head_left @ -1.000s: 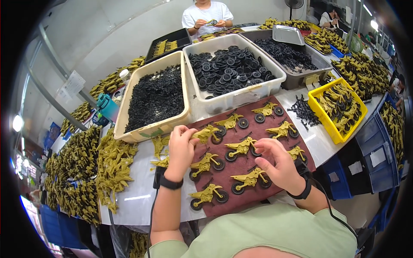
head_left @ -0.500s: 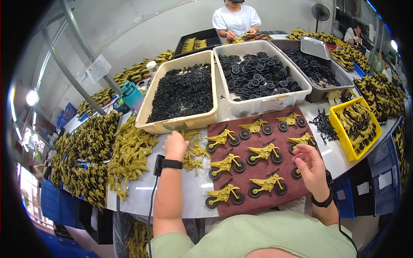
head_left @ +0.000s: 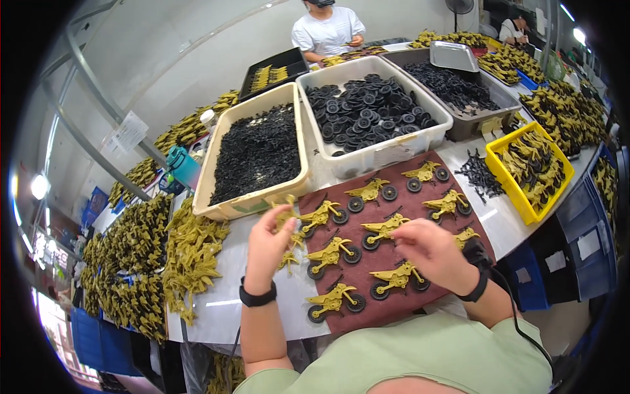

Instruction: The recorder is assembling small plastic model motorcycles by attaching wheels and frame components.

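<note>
My left hand [head_left: 268, 244] is raised at the left edge of a dark red mat [head_left: 335, 279], its fingers closed on a yellow toy motorcycle body [head_left: 289, 205]. My right hand [head_left: 433, 253] hovers over the mat's middle, fingertips drawn together; whether anything is in them is hidden. Several toy motorcycles with yellow bodies and black wheels lie in rows on the mat, among them a front-left one [head_left: 333, 301] and a front-middle one [head_left: 397, 278]. The right hand partly covers a middle motorcycle [head_left: 382, 230]. Loose yellow bodies [head_left: 289, 260] lie beside the mat, under the left hand.
Beyond the mat stand a cream bin [head_left: 256, 202] of small black parts, a white bin [head_left: 374, 157] of black wheels and a grey bin [head_left: 469, 121]. A yellow basket [head_left: 536, 213] sits right. Yellow bodies [head_left: 191, 253] are heaped left, near a teal bottle [head_left: 186, 167]. Another person [head_left: 326, 31] works opposite.
My left hand has lifted from the loose yellow bodies with one held and come nearer. My right hand has moved left over the mat, its fingers closing together. The view has shifted slightly.
</note>
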Demonstrator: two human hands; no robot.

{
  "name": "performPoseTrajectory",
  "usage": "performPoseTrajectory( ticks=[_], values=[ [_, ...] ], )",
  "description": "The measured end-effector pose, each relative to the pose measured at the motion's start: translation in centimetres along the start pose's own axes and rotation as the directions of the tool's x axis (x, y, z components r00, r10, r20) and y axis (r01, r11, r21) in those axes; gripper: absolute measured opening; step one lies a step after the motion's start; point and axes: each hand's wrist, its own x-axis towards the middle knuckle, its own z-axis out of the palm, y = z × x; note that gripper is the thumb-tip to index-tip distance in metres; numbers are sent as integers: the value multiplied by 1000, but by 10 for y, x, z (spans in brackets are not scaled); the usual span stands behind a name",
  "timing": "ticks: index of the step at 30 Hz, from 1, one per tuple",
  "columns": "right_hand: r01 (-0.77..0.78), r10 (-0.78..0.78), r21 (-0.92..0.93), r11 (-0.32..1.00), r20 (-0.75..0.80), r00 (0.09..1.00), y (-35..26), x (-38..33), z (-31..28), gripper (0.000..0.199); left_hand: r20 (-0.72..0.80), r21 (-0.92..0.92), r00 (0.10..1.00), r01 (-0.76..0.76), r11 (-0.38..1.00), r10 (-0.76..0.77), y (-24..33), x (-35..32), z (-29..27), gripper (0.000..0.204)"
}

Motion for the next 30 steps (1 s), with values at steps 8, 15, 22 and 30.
performPoseTrajectory(
  ticks=[8,15,22,30],
  values=[
    [288,-285,-236,928,50,957,-5,10,34,29,274,-136,962,20,990,18,32,-44,82,33],
    [-173,367,604,778,-214,905,2,-1,14,15,143,428,656,-716,551,741,40,-40,94,59],
    [-169,440,731,661,-195,877,5,-4,-3,16,179,447,586,-764,466,790,48,-33,101,60],
    [-159,458,742,651,-217,862,6,-6,-12,15,186,338,592,-788,515,784,50,-48,100,65]
  ],
)
